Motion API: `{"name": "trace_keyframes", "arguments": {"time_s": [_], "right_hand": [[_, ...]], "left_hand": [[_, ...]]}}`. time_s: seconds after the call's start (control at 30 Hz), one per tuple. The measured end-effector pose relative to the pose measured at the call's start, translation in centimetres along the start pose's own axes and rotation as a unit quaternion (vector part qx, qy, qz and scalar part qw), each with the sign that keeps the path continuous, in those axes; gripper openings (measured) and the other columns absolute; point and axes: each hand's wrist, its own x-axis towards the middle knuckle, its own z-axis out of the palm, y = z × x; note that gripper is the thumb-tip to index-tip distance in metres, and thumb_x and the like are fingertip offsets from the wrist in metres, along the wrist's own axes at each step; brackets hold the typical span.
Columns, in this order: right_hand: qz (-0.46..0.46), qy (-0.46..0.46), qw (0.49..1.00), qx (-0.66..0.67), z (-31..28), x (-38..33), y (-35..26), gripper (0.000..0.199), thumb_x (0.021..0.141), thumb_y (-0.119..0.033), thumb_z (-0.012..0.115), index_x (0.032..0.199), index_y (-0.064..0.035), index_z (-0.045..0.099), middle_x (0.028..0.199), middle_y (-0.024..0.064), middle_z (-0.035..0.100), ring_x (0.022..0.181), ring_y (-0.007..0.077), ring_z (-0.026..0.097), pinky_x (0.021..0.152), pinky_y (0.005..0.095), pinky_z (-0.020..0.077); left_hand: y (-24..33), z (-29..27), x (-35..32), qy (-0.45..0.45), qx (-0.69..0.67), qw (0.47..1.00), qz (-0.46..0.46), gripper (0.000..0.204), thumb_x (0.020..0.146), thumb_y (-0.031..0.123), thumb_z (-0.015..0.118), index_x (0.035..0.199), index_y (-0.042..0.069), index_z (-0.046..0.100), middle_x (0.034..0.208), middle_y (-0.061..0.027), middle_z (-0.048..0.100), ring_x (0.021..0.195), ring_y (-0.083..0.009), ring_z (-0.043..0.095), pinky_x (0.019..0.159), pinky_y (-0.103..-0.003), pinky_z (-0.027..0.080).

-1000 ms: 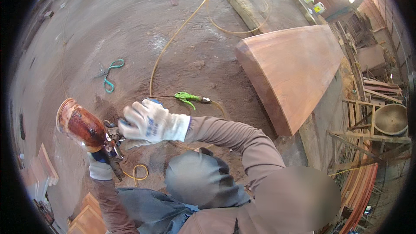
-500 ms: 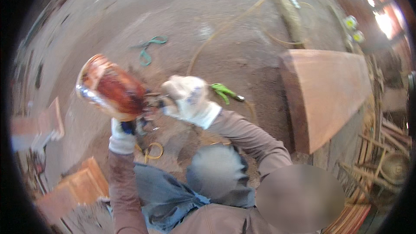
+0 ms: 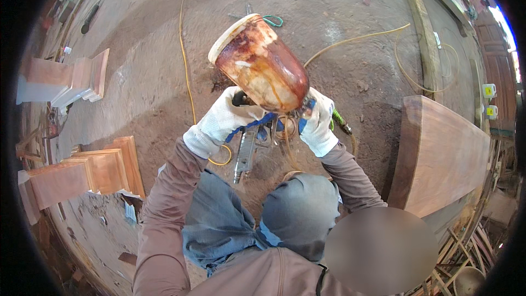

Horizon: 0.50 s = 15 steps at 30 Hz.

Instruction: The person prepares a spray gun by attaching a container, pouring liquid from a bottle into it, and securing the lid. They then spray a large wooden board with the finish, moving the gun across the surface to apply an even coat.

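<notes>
Left hand (image 3: 224,120), white glove with blue palm: forearm up from lower edge, elbow bent, fingers wrapped round spray gun (image 3: 246,151) under its cup. Right hand (image 3: 319,126), same glove: forearm angled inward, fingers bent in at the cup's rounded end; tips partly hidden, can't tell if clamped. Gun sits between both hands, in front of the knees; stained cup (image 3: 263,68) tilted, pale rim to upper left. Surface: brown dirt floor (image 3: 148,77), patchy. Yellow hose (image 3: 185,49) left of cup. Green air blow gun (image 3: 338,118) on floor just beyond right hand. Right: thick wooden slab (image 3: 449,153), long timber beam (image 3: 421,27), white jugs (image 3: 489,91). Left: stepped wooden pieces (image 3: 104,167).
</notes>
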Motion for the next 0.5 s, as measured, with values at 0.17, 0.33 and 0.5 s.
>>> {"name": "trace_keyframes", "arguments": {"time_s": [0.17,0.33,0.5], "right_hand": [[0.223,-0.033,0.943,0.244,0.3,0.4,0.5,0.064,0.101,-0.063,0.039,0.116,-0.0027,0.056,0.089,0.0079,0.06,0.07,0.0198,0.06,0.065,0.0357,0.0499],[0.391,0.007,0.852,0.349,-0.2,0.7,0.4,0.059,0.102,-0.063,0.041,0.115,-0.0083,0.058,0.09,0.0009,0.061,0.071,0.0088,0.055,0.061,0.0256,0.0464],[0.353,-0.17,0.896,0.209,-1.9,1.3,0.6,0.04,0.107,-0.044,0.042,0.098,-0.0083,0.057,0.074,-0.0043,0.054,0.065,0.0068,0.05,0.058,0.0257,0.042]], "left_hand": [[-0.5,-1.8,0.9,-0.062,-0.054,0.996,0.035,0.067,0.092,0.036,0.071,0.144,0.004,0.044,0.133,-0.0157,0.061,0.114,-0.0276,0.065,0.093,-0.042,0.057],[-3.0,-5.7,1.3,-0.109,-0.236,0.963,0.078,0.063,0.097,0.028,0.062,0.15,0.004,0.038,0.149,-0.0134,0.048,0.133,-0.0253,0.051,0.111,-0.041,0.044],[3.2,-0.1,1.2,-0.07,0.041,0.996,0.034,0.046,0.097,0.023,0.062,0.135,-0.003,0.058,0.133,-0.0137,0.063,0.119,-0.0194,0.06,0.106,-0.036,0.047]]}}
